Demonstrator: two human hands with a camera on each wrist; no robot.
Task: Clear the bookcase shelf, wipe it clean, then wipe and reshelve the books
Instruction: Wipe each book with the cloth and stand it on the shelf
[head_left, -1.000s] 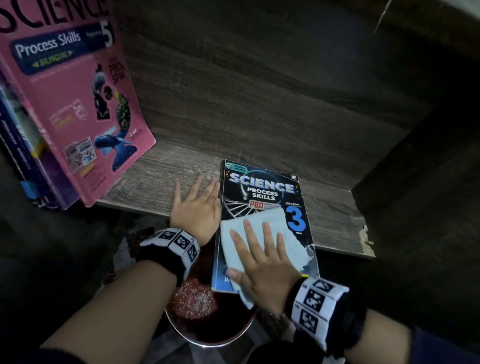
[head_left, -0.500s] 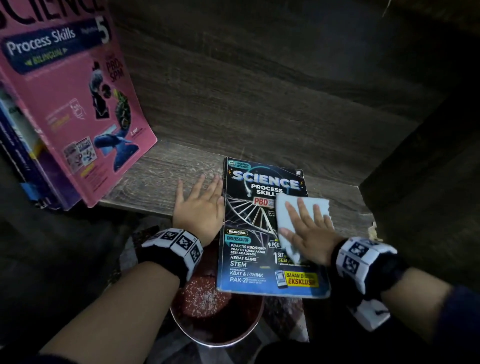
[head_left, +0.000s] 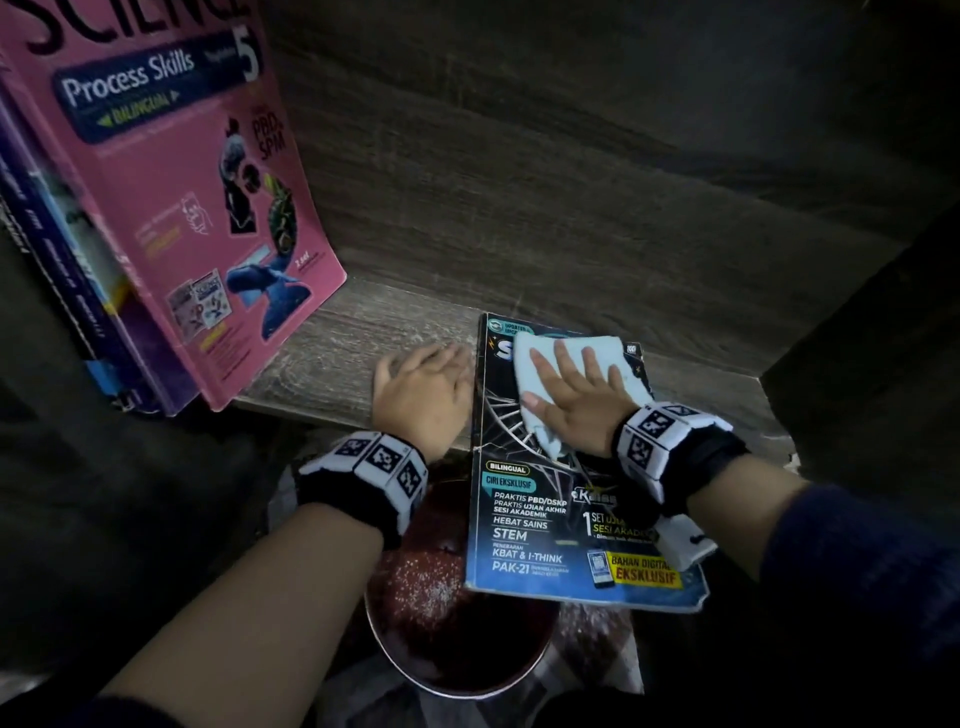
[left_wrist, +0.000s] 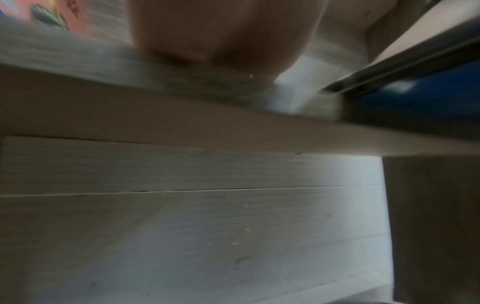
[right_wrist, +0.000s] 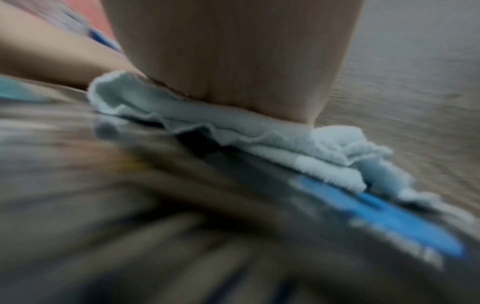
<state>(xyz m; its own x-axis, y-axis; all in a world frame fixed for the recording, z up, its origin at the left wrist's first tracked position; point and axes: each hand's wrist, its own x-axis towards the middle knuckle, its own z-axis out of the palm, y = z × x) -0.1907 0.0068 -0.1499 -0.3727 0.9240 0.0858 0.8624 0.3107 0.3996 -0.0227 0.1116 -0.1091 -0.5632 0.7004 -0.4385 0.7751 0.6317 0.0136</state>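
Observation:
A dark blue Science Process Skills book (head_left: 545, 525) lies flat on the wooden shelf (head_left: 337, 343), its near end hanging over the front edge. My right hand (head_left: 571, 395) presses a pale blue cloth (head_left: 566, 353) flat onto the top of the cover, fingers straight and spread. The cloth (right_wrist: 233, 131) bunches under the palm in the right wrist view. My left hand (head_left: 421, 384) rests flat on the shelf, against the book's left edge. In the left wrist view the palm (left_wrist: 221, 37) sits on the shelf board, with the book's edge (left_wrist: 405, 74) beside it.
A pink Science Process Skills 5 book (head_left: 171, 197) leans at the shelf's left end against several other books (head_left: 57, 260). A round dark red bowl (head_left: 447, 623) sits below the shelf front, under the overhanging book. The shelf's dark side wall (head_left: 872, 332) stands at the right.
My right hand has slid the cloth from the lower part of the cover up to the top, over the title. The left hand has stayed flat beside the book.

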